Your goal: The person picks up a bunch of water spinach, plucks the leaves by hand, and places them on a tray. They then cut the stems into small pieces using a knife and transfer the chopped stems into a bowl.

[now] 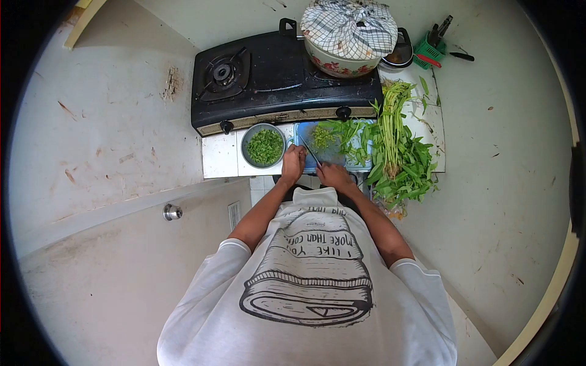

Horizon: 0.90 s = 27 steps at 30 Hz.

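My right hand is closed round the handle of a knife, whose blade points up and left over the blue cutting board. Beside the board's left edge, my left hand has its fingers closed near the blade; what they hold, if anything, is too small to tell. Chopped green pieces and leafy stems lie on the board. A round bowl of chopped greens stands left of my left hand. To the right of the board lies a large bunch of long-stemmed greens.
Behind the board is a black gas stove carrying a flowered pot topped with a checked cloth. A lidded pot and a green basket with utensils stand at the back right. Walls flank both sides.
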Available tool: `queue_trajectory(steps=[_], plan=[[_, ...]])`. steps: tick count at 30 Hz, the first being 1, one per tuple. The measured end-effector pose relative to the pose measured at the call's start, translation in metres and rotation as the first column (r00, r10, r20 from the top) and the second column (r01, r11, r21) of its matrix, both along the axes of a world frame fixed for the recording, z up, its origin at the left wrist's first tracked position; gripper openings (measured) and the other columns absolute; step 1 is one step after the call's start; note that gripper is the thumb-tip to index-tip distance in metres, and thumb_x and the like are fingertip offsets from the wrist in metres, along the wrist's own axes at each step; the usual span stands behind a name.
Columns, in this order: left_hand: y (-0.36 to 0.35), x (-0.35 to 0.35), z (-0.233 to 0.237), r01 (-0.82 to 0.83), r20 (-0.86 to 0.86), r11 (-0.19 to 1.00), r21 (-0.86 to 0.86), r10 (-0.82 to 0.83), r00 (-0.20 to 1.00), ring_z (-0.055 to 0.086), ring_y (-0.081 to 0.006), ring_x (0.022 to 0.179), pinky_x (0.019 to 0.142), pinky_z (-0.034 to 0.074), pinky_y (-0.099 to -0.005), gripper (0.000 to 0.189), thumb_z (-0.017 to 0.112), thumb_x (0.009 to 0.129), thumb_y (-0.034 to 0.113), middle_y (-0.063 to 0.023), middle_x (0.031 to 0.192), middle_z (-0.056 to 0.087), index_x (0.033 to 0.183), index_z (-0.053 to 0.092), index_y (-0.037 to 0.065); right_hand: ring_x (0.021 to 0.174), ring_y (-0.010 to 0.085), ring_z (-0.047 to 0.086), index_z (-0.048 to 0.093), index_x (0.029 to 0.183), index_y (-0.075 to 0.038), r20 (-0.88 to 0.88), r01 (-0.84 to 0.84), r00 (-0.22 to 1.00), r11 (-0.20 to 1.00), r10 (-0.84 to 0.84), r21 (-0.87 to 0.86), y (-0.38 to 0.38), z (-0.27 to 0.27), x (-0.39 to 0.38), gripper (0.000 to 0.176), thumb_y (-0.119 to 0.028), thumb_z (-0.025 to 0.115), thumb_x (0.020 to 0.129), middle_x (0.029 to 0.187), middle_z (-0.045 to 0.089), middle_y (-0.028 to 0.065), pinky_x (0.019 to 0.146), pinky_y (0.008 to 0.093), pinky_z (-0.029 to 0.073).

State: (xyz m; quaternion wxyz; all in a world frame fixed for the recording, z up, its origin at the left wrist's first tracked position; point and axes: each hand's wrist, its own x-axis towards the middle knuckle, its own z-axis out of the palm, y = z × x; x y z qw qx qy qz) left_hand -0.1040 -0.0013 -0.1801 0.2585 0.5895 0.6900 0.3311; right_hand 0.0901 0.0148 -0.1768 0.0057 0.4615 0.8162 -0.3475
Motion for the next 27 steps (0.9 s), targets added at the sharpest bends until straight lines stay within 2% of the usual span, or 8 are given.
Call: queue_trajectory(steps=[4, 13, 19, 22, 27], plan=[[0.0, -0.001, -0.001, 0.006, -0.013, 1.0, 0.023, -0.005, 1.0, 0.064, -0.0425, 0.08, 0.072, 0.052, -0.048, 0.007, 0.062, 0.087, -0.004, -0.0224, 0.088, 0.062, 0.091, 0.067, -0.001, 0.077, 0.0506, 0.069, 0.068, 0.095, 0.003, -0.01, 0.006, 1.0, 1.0, -0.006, -0.023, -0.002, 0.002, -0.002, 0.05, -0.042, 0.05, 0.103, 0.079, 0.069, 0.0312, 0.076, 0.0605, 0.055], [0.0, -0.002, -0.006, 0.015, 0.024, 0.999, 0.053, -0.016, 1.0, 0.064, -0.0419, 0.079, 0.07, 0.051, -0.048, 0.01, 0.061, 0.086, -0.006, -0.0211, 0.087, 0.061, 0.092, 0.067, -0.001, 0.085, 0.0499, 0.07, 0.067, 0.106, 0.002, 0.07, -0.021, 0.997, 0.997, 0.026, -0.07, -0.001, 0.001, -0.006, 0.048, -0.043, 0.049, 0.103, 0.091, 0.072, 0.0303, 0.078, 0.0598, 0.056], [0.0, -0.001, -0.004, -0.001, 0.032, 0.998, 0.058, 0.0, 0.999, 0.062, -0.0413, 0.076, 0.068, 0.05, -0.0471, 0.01, 0.06, 0.086, -0.007, -0.0204, 0.085, 0.059, 0.09, 0.067, 0.0, 0.09, 0.048, 0.071, 0.068, 0.104, 0.003, 0.101, -0.048, 0.993, 0.994, 0.058, -0.099, 0.005, -0.003, -0.013, 0.048, -0.041, 0.048, 0.103, 0.094, 0.072, 0.0296, 0.084, 0.0569, 0.056], [0.0, 0.001, 0.001, -0.018, 0.062, 0.999, 0.034, 0.016, 0.998, 0.062, -0.0405, 0.076, 0.068, 0.05, -0.0467, 0.01, 0.06, 0.085, -0.007, -0.0197, 0.085, 0.059, 0.088, 0.067, -0.001, 0.09, 0.0474, 0.071, 0.068, 0.103, 0.003, 0.094, -0.053, 0.994, 0.996, 0.059, -0.067, 0.007, -0.006, -0.017, 0.047, -0.039, 0.049, 0.102, 0.095, 0.073, 0.0286, 0.085, 0.0565, 0.056], [0.0, 0.001, 0.002, -0.03, 0.02, 0.997, 0.075, 0.029, 0.999, 0.063, -0.0373, 0.075, 0.069, 0.05, -0.0446, 0.009, 0.062, 0.084, -0.007, -0.0189, 0.084, 0.06, 0.087, 0.068, -0.001, 0.089, 0.0466, 0.072, 0.07, 0.1, 0.003, 0.121, -0.029, 0.992, 0.999, 0.033, -0.039, 0.009, -0.004, -0.022, 0.045, -0.037, 0.05, 0.101, 0.095, 0.073, 0.0276, 0.084, 0.0546, 0.057]])
